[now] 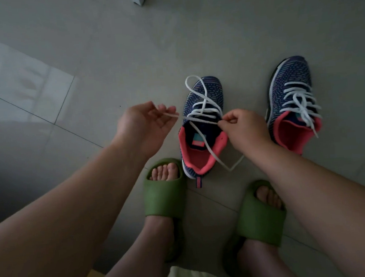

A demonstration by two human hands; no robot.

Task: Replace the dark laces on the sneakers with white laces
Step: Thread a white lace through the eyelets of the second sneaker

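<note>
Both hands' fingers pinch white lace (199, 112): L hand (147, 123), R hand (242, 126), over near sneaker (201, 136).

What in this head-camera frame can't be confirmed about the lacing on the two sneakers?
Head view only:
- Near sneaker: its right-side eyelets are covered by the right hand, so how far the white lace is threaded there is hidden.
- Left hand: the pinched lace tip is too blurred to judge.
- Far sneaker: whether its lace is knotted is too small to tell.
- Dark laces: none in frame.
</note>
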